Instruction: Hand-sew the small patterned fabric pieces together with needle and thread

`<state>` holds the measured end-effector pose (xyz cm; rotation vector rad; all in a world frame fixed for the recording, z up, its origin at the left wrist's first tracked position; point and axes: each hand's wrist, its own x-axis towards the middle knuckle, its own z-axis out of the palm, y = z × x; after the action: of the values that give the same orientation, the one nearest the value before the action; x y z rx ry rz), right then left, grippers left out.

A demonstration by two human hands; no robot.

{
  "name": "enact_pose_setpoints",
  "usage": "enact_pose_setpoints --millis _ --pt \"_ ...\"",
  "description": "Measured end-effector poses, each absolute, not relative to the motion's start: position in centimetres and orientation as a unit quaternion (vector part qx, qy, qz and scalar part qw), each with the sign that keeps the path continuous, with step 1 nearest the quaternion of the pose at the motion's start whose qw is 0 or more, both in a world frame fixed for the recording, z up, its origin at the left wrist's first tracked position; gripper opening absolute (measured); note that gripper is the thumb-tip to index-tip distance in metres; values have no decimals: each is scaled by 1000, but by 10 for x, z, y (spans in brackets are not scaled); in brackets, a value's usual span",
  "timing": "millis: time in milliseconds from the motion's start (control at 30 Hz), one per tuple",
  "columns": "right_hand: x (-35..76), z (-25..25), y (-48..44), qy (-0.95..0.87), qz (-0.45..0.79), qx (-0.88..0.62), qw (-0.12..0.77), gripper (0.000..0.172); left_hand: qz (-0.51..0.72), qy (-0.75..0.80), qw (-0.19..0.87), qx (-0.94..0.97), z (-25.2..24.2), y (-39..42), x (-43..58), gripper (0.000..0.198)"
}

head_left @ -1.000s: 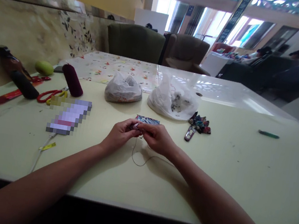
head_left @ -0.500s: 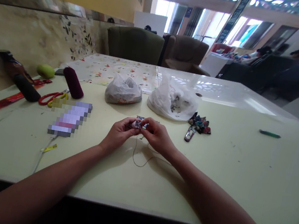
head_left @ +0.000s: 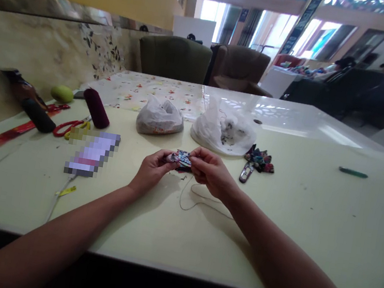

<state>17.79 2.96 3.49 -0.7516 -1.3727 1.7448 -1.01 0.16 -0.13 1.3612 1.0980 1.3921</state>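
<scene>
Prob. to keep it steady & in view, L hand [head_left: 154, 163] & R hand [head_left: 212, 171] both pinch the patterned cloth [head_left: 183, 159] btwn them over the table [head_left: 148, 227], thread [head_left: 184, 209] looped slack below.

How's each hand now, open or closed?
Left hand: closed, holding small patterned cloth.
Right hand: closed at the cloth's edge; what it grips is unclear.

From where I stand, I cannot read any full word with certainty: the pale letters along the dark slanted strip [head_left: 303, 21] at the far side are too blurred. The small blue sign [head_left: 243, 15] near the dark curtain [head_left: 250, 27] and the yellow tag [head_left: 67, 191] on the white cable [head_left: 52, 208] are also too small for reading, and the phone [head_left: 94, 152] is pixelated.
</scene>
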Motion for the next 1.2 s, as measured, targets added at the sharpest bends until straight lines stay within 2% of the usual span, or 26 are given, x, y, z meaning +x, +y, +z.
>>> enact_pose_setpoints --millis 400,567,667,800,933,1033,1200 --pt "181 30 38 -511 687 -258 448 25 557 429 463 540 -1 1 -10 30" --pt "180 28 37 -506 719 -232 417 26 540 394 527 525 1 -2 -9 33" --pt "177 27 33 -587 644 -261 415 21 522 389 541 533 -1 -2 -9 35" --pt "174 25 31 -741 461 -277 403 12 516 382 545 539 -3 -1 -9 34" --pt "174 22 32 -829 285 -288 385 15 512 379 552 538 -4 0 -10 33" --pt "175 21 33 -843 248 -305 366 19 511 378 543 548 -4 0 -10 34" --pt "175 20 33 -830 287 -343 333 20 520 376 521 563 -5 1 -9 40"
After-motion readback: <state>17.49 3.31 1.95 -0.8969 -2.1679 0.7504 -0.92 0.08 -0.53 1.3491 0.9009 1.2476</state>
